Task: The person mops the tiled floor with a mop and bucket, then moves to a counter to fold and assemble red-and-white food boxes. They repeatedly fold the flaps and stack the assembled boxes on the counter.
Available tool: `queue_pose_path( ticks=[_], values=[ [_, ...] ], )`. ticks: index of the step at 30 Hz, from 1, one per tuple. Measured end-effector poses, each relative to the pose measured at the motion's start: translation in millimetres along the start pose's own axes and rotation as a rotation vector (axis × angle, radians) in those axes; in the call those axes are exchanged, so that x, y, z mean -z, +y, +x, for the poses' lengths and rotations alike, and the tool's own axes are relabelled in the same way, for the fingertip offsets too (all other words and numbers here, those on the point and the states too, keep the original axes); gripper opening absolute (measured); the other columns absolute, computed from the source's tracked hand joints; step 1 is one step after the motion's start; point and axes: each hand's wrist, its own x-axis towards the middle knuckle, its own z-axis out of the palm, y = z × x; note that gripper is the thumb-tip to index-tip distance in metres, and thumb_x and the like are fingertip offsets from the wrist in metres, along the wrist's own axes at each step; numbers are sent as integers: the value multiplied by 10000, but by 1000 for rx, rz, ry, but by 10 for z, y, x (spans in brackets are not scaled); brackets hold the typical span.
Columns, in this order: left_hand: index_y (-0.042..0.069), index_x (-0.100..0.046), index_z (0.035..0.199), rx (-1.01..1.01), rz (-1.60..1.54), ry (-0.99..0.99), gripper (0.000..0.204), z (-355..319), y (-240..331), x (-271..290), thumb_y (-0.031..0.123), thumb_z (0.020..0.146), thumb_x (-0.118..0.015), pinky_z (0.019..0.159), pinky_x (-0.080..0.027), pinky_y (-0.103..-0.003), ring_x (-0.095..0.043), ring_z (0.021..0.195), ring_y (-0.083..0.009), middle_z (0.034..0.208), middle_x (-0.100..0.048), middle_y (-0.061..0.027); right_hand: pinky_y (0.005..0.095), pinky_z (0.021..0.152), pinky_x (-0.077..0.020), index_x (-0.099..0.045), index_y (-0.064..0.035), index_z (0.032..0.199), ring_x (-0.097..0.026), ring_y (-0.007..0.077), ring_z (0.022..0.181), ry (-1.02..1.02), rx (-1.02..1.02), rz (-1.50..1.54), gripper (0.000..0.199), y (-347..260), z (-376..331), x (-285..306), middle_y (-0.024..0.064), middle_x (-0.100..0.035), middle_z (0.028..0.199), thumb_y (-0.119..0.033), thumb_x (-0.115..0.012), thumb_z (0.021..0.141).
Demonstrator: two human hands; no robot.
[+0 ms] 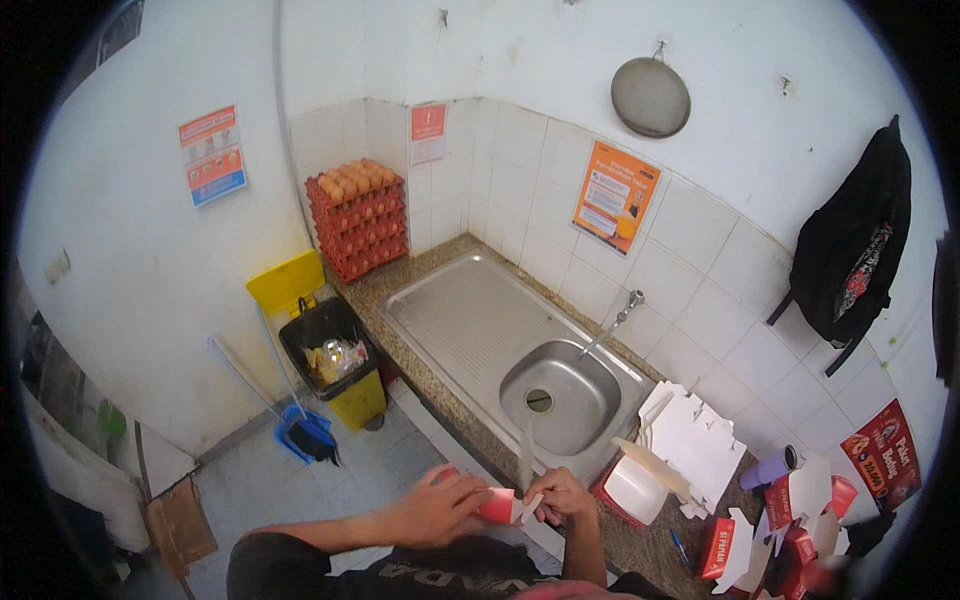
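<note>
In front of my body, near the counter's front edge, I hold a red and white cardboard food box (497, 506), partly folded. My left hand (445, 508) wraps round its red side. At the other end, the fingers of my right hand (566, 497) pinch a white flap. A pale, narrow pointed strip (526, 455) rises just above the box; whether it belongs to the box I cannot tell. To the right of my right hand, an opened white-lined carton (636, 490) sits on the counter beside a stack of flat white cardboard blanks (690, 445).
A steel sink (570, 400) with a drainboard lies ahead, its tap (612, 325) at the wall. Egg trays (358, 220) stand stacked at its far left. An open-lidded bin (355, 400) and a blue dustpan (303, 432) are on the floor. Folded red boxes (720, 548) and a purple tumbler (768, 468) crowd the right.
</note>
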Motion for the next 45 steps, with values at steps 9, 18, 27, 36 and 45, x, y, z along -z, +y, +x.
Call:
queue_pose_path(
  ticks=[9,18,27,36,45],
  values=[
    [7,-560,1282,221,-820,-741,327,136,-317,-236,182,1008,-530,971,-435,-416,-565,1146,-306,1245,-598,-187,270,372,-446,-699,81,837,-614,167,436,-568,249,55,256,-143,207,-234,140,-661,623,-118,-577,943],
    [-2,-632,1200,401,-1026,-331,252,25,-270,-469,51,972,-540,835,-487,-323,-623,910,-149,987,-712,-111,408,521,-460,-676,-104,734,-620,293,551,-258,117,-1166,265,-1000,150,-707,96,-599,596,-322,-679,883],
    [2,-672,1168,379,-742,-72,272,104,-94,-193,36,936,-533,817,-524,-415,-690,906,-365,988,-699,-222,371,506,-470,-722,-87,840,-608,260,554,70,439,-1399,184,-641,49,-622,94,-603,632,-271,-727,836],
    [-5,-399,1301,337,-741,-158,402,124,62,-169,71,937,-553,752,-538,-462,-662,866,-468,866,-657,-298,409,511,-465,-718,-69,1046,-599,298,560,-132,218,-1138,270,-629,45,-623,143,-594,642,-215,-747,820],
    [28,-442,1287,380,-698,236,393,-29,-129,-18,150,959,-620,993,-455,-421,-583,1171,-328,1195,-619,-201,521,583,-483,-616,-95,1001,-631,421,634,-189,-195,-1140,134,-736,134,-646,229,-605,655,-176,-576,902]
  ],
)
